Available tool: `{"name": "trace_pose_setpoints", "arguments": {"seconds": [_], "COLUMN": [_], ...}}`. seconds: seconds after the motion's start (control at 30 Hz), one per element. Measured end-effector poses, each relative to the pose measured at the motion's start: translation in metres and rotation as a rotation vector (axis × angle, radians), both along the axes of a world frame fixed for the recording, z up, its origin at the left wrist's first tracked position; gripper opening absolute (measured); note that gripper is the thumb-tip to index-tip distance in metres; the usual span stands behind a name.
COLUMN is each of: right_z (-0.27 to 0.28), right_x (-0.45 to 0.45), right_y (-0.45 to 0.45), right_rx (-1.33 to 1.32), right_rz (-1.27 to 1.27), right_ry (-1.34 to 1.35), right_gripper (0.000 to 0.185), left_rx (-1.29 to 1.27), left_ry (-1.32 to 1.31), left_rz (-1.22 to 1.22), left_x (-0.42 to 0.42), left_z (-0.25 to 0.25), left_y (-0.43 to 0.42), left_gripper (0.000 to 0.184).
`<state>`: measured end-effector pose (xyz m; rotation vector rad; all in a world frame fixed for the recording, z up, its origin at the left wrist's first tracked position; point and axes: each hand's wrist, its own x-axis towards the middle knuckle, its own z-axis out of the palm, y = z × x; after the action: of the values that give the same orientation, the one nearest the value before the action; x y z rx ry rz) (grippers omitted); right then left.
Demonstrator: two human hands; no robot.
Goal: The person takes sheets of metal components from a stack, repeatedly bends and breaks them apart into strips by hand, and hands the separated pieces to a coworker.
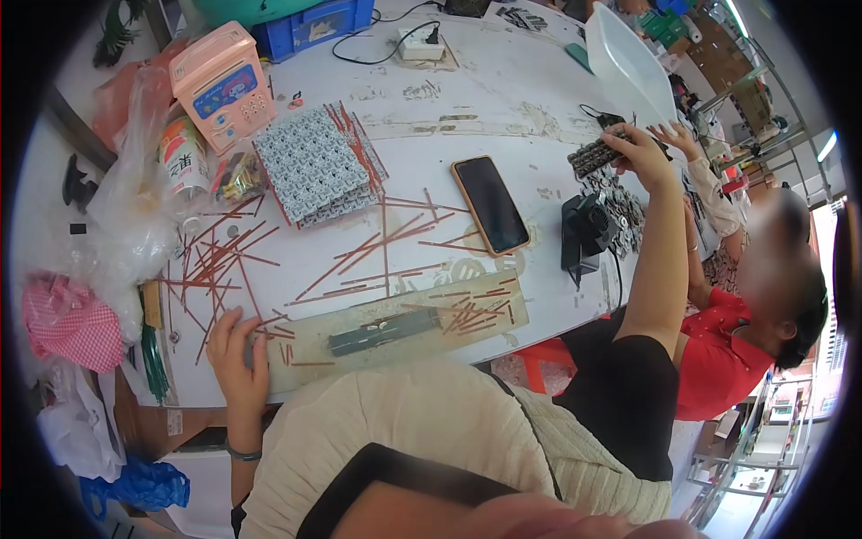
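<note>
At the far right of the table, my right hand [639, 157] is closed on a dark panel with rows of small parts [593, 160], held over a pile of small loose metallic pieces [620, 211]. My left hand [238, 359] rests at the near left table edge with its fingers apart, beside thin reddish-brown strips [215, 260]. A translucent mat [404, 337] lies in front of me, with a dark flat bar [382, 332] and short strips on it. Beyond it stands a stack of white-and-black patterned panels [319, 166] with reddish edges.
A phone [489, 207] lies mid-table, left of a small black device [588, 232]. A pink toy safe [223, 85], a can [182, 157] and plastic bags [117, 225] crowd the left. A white basin [628, 63] stands far right, near a co-worker's hand [680, 141].
</note>
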<state>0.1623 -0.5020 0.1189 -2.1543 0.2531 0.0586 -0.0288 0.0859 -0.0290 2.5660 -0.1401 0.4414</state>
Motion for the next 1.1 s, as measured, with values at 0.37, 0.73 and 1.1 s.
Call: {"name": "trace_pose_setpoints", "arguments": {"seconds": [0.37,0.73,1.1], "right_z": [0.044,-0.028,-0.076], "right_x": [0.136,0.125,0.018], "right_y": [-0.074,0.205,0.328], "right_rx": [0.318,-0.341,-0.748], "right_rz": [-0.345,0.797,1.046], "right_ry": [-0.602,-0.301,-0.901], "right_gripper": [0.073,0.056,0.035], "left_rx": [0.013,-0.020,-0.096], "left_ry": [-0.028,-0.099,-0.187], "left_rz": [0.023,0.025,-0.009], "left_x": [-0.001,-0.005,-0.007], "left_z": [-0.001,-0.005,-0.016], "left_y": [-0.001,0.006,0.014], "left_gripper": [0.019,0.018,0.019]}}
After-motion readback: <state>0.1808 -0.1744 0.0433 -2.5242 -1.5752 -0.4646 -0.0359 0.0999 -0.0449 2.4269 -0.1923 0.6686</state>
